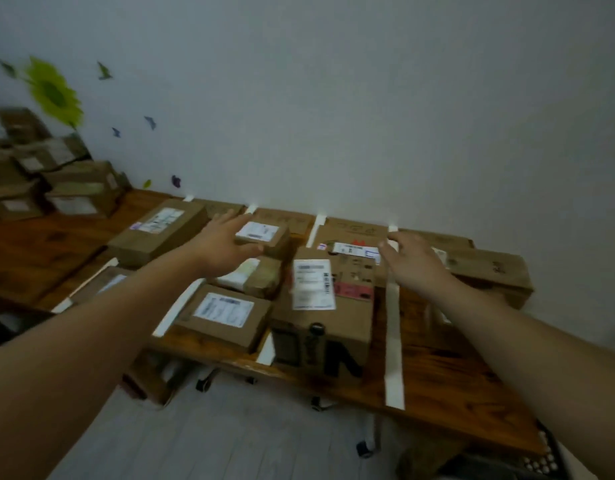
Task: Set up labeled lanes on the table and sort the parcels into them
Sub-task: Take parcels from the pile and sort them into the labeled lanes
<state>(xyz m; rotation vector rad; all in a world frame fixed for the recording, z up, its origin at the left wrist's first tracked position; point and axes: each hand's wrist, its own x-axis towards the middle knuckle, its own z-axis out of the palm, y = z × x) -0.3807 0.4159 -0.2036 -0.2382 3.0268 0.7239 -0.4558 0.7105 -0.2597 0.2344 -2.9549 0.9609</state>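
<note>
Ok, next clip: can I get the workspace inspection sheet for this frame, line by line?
Surface: wooden table, split into lanes by white tape strips.
Job's things: cardboard parcels lie in the lanes, among them a big box marked N and a small labelled box. Cardboard lane signs sit along the wall, too blurred to read. A pile of boxes is at far left.
Clutter: dark object with pale dots at bottom right, cannot tell what.
Hands: left hand and right hand are both open, reaching over the parcels and holding nothing.
Cables: nothing seen.
Surroundings: pale wall with a sunflower sticker; chair casters under the table.
</note>
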